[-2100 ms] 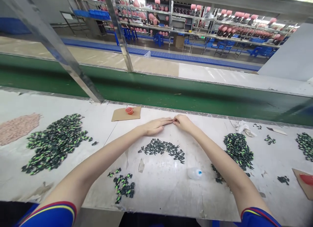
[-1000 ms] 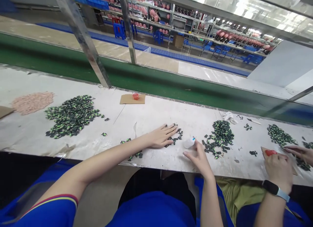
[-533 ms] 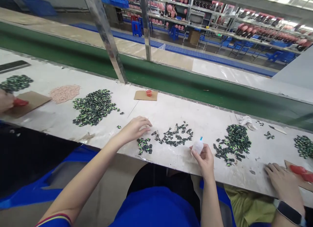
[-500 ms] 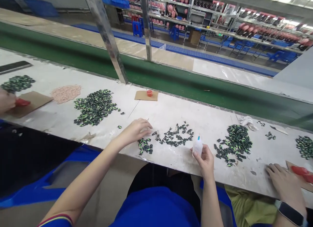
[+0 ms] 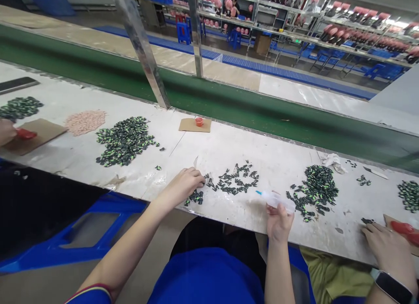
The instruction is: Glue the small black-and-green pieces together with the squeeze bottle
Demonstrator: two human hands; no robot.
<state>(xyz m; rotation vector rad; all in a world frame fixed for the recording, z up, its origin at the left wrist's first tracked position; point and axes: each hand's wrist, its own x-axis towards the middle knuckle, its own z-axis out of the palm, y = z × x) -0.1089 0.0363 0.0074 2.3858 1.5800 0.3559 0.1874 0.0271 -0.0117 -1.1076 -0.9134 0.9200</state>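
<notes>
My right hand (image 5: 279,221) grips a translucent white squeeze bottle (image 5: 274,199) with a thin blue tip, tilted nearly flat so the tip points left. My left hand (image 5: 186,184) rests low over the table with fingertips pinched together; anything between them is too small to make out. Right of those fingers lie many small dark pieces (image 5: 233,188), spread in a loose ring. Partly under the left hand is a small cluster of black-and-green pieces (image 5: 195,198). A larger heap of black-and-green pieces (image 5: 321,186) lies right of the bottle.
Left are a big black-and-green heap (image 5: 124,142) and a pale pink pile (image 5: 85,122). A small red cup (image 5: 199,121) sits on cardboard (image 5: 185,125) at the back. Co-workers' hands (image 5: 388,245) show at both sides. A metal post (image 5: 140,48) rises behind the table.
The bottle has swung from upright to nearly flat, its blue tip turning left. My left hand has moved slightly right and down, its fingers closing at the dark pieces.
</notes>
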